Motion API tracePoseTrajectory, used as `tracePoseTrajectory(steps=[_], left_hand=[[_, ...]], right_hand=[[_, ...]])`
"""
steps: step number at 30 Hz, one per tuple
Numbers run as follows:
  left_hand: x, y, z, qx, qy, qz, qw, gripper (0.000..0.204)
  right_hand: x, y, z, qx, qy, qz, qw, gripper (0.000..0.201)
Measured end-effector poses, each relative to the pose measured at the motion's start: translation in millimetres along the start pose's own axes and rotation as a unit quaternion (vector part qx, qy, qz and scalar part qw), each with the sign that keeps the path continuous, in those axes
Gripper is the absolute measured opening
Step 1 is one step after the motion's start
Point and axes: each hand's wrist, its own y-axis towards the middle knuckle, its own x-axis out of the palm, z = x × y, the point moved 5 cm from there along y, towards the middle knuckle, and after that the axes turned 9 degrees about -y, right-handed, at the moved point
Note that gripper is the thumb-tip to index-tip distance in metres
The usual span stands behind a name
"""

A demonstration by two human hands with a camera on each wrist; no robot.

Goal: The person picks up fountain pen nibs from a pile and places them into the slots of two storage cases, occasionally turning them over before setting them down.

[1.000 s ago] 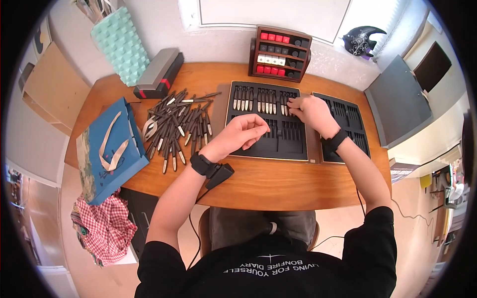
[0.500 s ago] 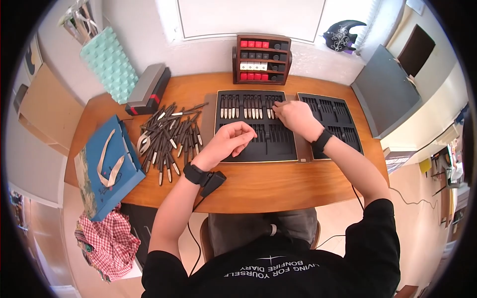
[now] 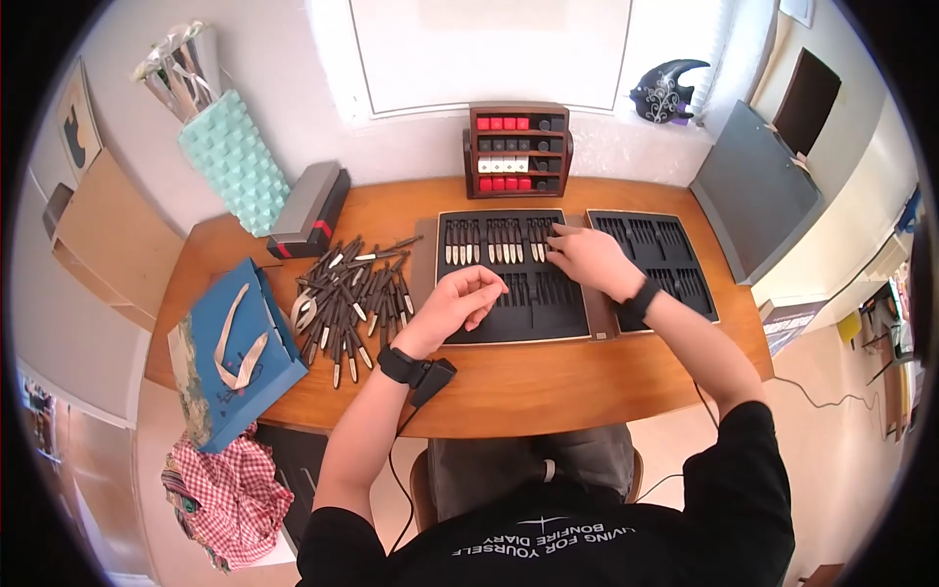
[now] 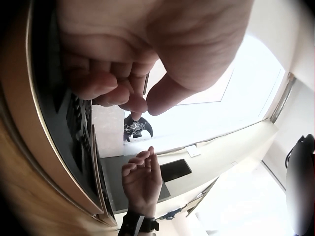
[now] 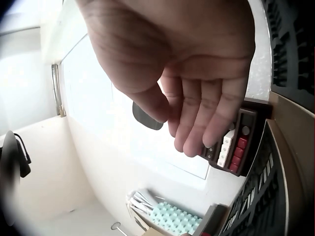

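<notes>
A black slotted tray (image 3: 558, 325) holds slim dark pieces (image 3: 505, 240) with pale shiny ends in its upper row. My right hand (image 3: 595, 264) reaches over its upper right part, fingertips beside the rightmost pieces; in the right wrist view the right hand (image 5: 192, 73) has nearly straight fingers and nothing visibly gripped. Above the tray's lower left edge, my left hand (image 3: 452, 311) hovers with fingers loosely bent. The left wrist view shows the left hand (image 4: 147, 54) with thumb close to the fingertips and nothing between them.
More dark pieces (image 3: 357, 298) lie heaped left of the tray. A second slotted tray (image 3: 641, 256) stands at the right. Behind is a wooden rack (image 3: 518, 152) with red, black and white blocks. A blue bag (image 3: 240, 357) and a grey box (image 3: 310, 207) are at the left.
The head view has shifted, so the desk sits lower in it. Both hands keep nearly the same places over the tray, with the right fingertips still by the upper right pieces.
</notes>
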Motion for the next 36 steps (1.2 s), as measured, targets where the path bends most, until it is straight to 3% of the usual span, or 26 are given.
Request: tracePoseTrajectory(steps=[3, 5, 7, 9, 11, 16, 18, 20, 21, 23, 24, 25, 27, 28, 30, 34, 36], left_hand=[[-3.2, 1.3, -0.9, 0.006, -0.011, 0.000, 1.000, 0.018], [-4.6, 2.5, -3.1, 0.003, -0.010, 0.002, 1.000, 0.018], [-5.0, 3.1, -7.2, -0.012, -0.016, -0.005, 1.000, 0.018], [-1.8, 3.7, -4.7, -0.013, -0.009, 0.001, 1.000, 0.018], [0.7, 2.3, -0.2, -0.018, 0.001, 0.016, 1.000, 0.018], [7.1, -1.3, 9.9, 0.018, 0.012, 0.013, 1.000, 0.015], [1.6, -5.4, 19.6, 0.034, 0.026, 0.027, 0.999, 0.015], [-12.2, -9.6, 27.4, 0.072, 0.052, 0.110, 0.990, 0.013], [-21.3, -15.2, 33.5, 0.063, 0.112, 0.158, 0.979, 0.012], [-37.3, -30.2, 51.5, 0.072, 0.364, 0.212, 0.904, 0.015], [-41.3, -39.6, 66.6, 0.091, 0.506, 0.235, 0.825, 0.022], [-42.5, -49.6, 77.4, 0.058, 0.628, 0.237, 0.739, 0.031], [-76.6, -62.4, 73.0, 0.020, 0.719, 0.246, 0.650, 0.039], [-91.1, -66.7, 70.5, 0.020, 0.722, 0.243, 0.648, 0.039], [-118.7, -73.0, 62.2, -0.048, 0.776, 0.242, 0.581, 0.045], [-138.9, -63.8, 46.5, -0.084, 0.785, 0.217, 0.575, 0.042], [-139.7, -55.6, 42.5, -0.129, 0.750, 0.212, 0.613, 0.040]], right_hand=[[-16.3, -11.5, 16.9, 0.011, 0.084, 0.036, 0.996, 0.031], [-37.1, -29.8, 27.3, 0.150, 0.318, -0.052, 0.935, 0.030], [-46.6, -40.6, 33.5, 0.146, 0.372, -0.033, 0.916, 0.028], [-47.3, -49.5, 40.9, 0.160, 0.607, 0.002, 0.778, 0.027], [-37.3, -56.6, 48.8, 0.172, 0.687, 0.038, 0.705, 0.025], [-34.4, -60.1, 51.2, 0.190, 0.718, 0.096, 0.663, 0.022], [-34.5, -60.7, 50.6, 0.187, 0.711, 0.102, 0.670, 0.021], [-33.5, -59.9, 51.1, 0.183, 0.710, 0.098, 0.673, 0.020], [-34.5, -59.9, 51.0, 0.182, 0.711, 0.104, 0.671, 0.020], [-36.8, -60.8, 49.6, 0.187, 0.711, 0.110, 0.669, 0.019], [-37.0, -60.8, 49.1, 0.189, 0.711, 0.104, 0.669, 0.019], [-36.0, -60.7, 48.7, 0.191, 0.711, 0.101, 0.669, 0.019], [-32.7, -60.6, 47.9, 0.186, 0.711, 0.103, 0.670, 0.020], [-32.4, -60.6, 48.2, 0.179, 0.706, 0.103, 0.677, 0.020], [-30.0, -60.6, 49.3, 0.180, 0.705, 0.101, 0.679, 0.020], [-27.3, -60.8, 48.3, 0.182, 0.693, 0.085, 0.692, 0.020], [-25.0, -60.9, 48.1, 0.181, 0.695, 0.084, 0.690, 0.020]])
